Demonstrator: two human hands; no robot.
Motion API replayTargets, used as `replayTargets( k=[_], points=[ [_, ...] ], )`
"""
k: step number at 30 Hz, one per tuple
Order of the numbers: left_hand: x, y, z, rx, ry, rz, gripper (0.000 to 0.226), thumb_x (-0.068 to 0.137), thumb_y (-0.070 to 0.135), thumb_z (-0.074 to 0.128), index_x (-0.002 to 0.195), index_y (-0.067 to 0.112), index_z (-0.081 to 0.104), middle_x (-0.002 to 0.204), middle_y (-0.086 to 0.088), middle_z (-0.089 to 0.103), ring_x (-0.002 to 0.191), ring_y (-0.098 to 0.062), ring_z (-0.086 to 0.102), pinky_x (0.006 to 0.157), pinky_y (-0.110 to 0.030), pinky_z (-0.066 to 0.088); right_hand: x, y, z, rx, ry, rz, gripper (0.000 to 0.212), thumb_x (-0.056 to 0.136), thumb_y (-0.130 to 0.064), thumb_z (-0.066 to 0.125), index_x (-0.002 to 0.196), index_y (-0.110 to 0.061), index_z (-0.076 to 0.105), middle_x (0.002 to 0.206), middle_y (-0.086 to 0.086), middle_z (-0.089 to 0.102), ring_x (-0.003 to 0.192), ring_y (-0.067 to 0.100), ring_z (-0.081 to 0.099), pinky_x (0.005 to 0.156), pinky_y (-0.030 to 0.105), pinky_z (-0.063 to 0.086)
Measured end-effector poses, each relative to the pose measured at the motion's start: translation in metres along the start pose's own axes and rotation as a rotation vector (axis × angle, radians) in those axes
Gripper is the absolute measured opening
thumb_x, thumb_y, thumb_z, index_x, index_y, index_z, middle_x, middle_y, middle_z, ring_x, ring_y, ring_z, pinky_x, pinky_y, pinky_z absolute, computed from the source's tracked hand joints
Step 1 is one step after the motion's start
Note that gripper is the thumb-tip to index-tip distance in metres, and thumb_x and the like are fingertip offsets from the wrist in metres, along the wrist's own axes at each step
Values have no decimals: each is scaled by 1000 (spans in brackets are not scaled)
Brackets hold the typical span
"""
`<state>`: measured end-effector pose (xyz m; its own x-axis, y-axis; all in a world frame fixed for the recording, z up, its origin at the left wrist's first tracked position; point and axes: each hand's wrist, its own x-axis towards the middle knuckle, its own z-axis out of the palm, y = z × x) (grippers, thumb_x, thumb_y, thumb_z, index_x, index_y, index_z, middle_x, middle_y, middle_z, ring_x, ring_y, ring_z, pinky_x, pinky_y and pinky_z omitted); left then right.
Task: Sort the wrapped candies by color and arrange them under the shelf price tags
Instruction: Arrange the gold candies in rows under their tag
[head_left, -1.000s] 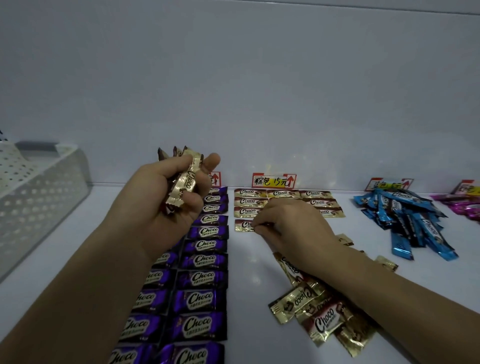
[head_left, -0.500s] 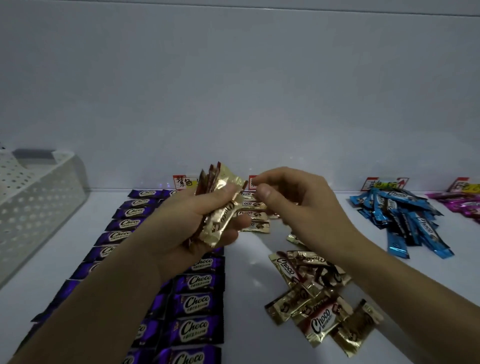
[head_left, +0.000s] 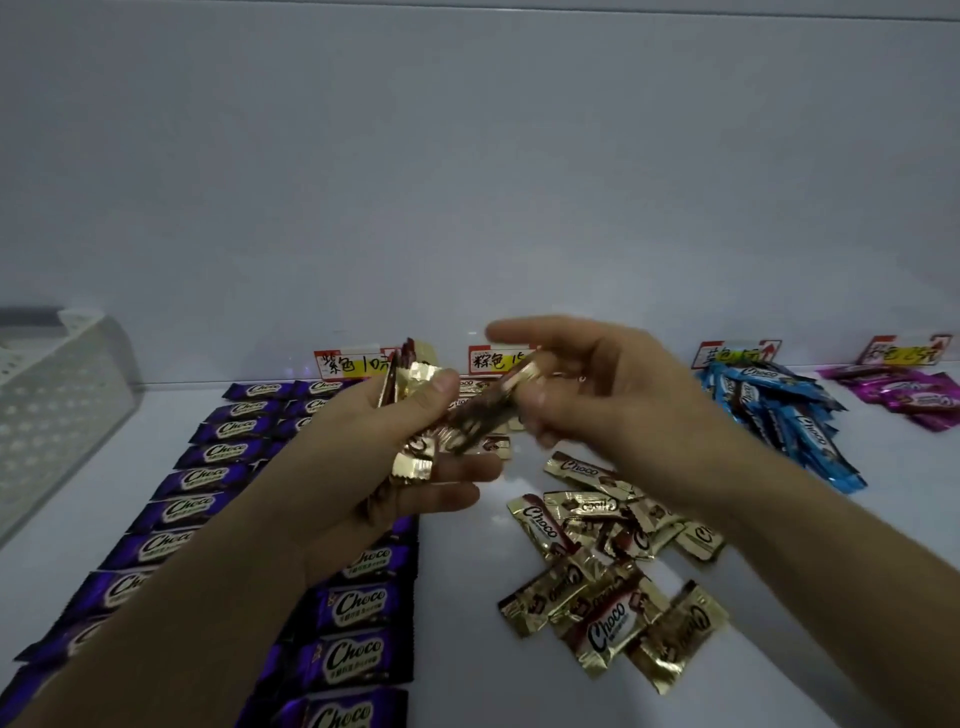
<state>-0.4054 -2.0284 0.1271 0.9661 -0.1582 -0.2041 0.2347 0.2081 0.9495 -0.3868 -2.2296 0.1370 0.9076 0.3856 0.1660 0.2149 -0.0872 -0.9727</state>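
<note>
My left hand grips a stack of gold-wrapped candies above the shelf. My right hand pinches one gold candy at its end, level with the stack, blurred. Below them a loose heap of gold candies lies on the white shelf. A few gold candies in rows show behind the hands, under the middle price tag. Purple candies lie in neat rows under the left price tag.
A pile of blue candies sits under its tag at the right, with pink candies under another tag at the far right. A white perforated basket stands at the left. A wall closes the shelf behind.
My right hand left the gold rows, rose to meet my left hand and now pinches one gold candy from the stack. My left hand moved right and lower with its stack.
</note>
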Motion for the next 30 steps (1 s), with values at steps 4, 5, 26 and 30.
replayTargets(
  k=[4, 5, 26, 30],
  points=[
    [1, 4, -2, -9, 118, -6, 33, 91, 32, 64, 115, 9, 66, 85, -6, 68, 58, -20, 70, 42, -25, 50, 9, 1, -38, -8, 67, 111, 24, 92, 4, 60, 103, -9, 76, 93, 15, 75, 83, 23, 71, 78, 26, 59],
    [2, 4, -3, 11, 128, 3, 31, 94, 32, 62, 115, 10, 66, 83, -4, 69, 55, -17, 66, 40, -24, 48, 11, 6, -42, -53, 59, 137, 21, 91, 5, 62, 101, -7, 76, 93, 13, 76, 85, 24, 73, 80, 26, 60],
    [10, 2, -15, -49, 11, 119, 28, 90, 33, 62, 101, 8, 58, 67, -2, 37, 43, -6, 25, 32, -15, 21, 13, 76, -41, -913, 34, -86, 15, 85, -22, 79, 95, -33, 80, 94, -21, 69, 89, -1, 60, 74, 9, 43],
    [13, 4, -20, 99, -63, 141, 51, 86, 49, 58, 99, 0, 55, 87, -19, 5, 45, -9, 19, 34, -17, 25, 13, 78, -38, -912, 102, -78, 13, 86, -23, 78, 95, -31, 81, 97, -16, 72, 90, 3, 61, 78, 20, 47]
  ],
)
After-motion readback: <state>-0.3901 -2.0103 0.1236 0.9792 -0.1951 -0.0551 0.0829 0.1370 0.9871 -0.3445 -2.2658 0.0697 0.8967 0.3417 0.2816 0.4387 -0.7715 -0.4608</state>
